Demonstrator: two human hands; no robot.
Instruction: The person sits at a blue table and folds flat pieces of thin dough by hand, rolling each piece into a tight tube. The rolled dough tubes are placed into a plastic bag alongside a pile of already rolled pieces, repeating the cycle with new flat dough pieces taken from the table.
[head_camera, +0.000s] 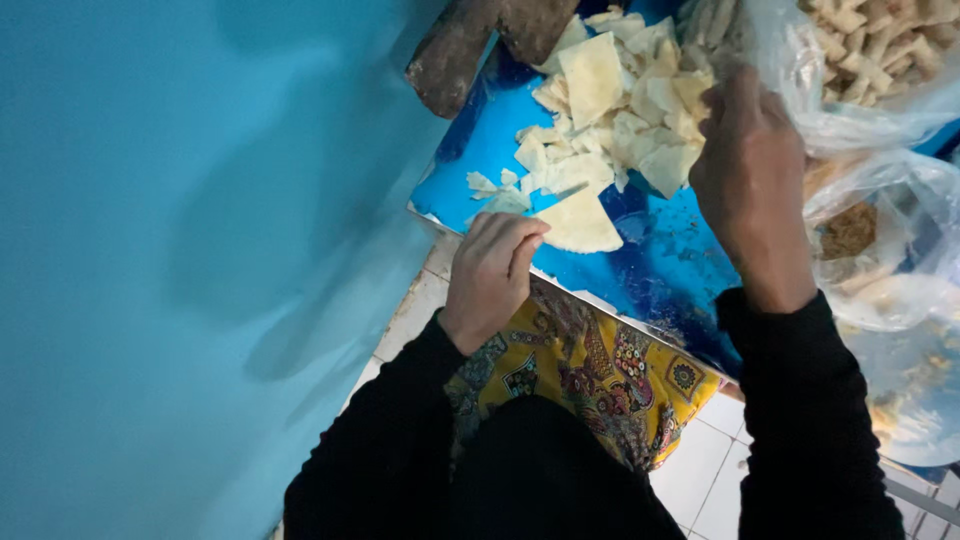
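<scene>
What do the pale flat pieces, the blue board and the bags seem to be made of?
Pale pieces: probably thin dough or wafer, matte cream, with torn edges.
Blue board: looks like glossy plastic or coated metal; it reflects light.
Bags: thin clear plastic film, crinkled and shiny.

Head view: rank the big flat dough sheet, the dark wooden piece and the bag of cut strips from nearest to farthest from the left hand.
From the left hand:
1. Big flat dough sheet, just right of the fingertips on the blue board.
2. Dark wooden piece, at the board's far top edge.
3. Bag of cut strips, top right corner, beyond the right hand.
</scene>
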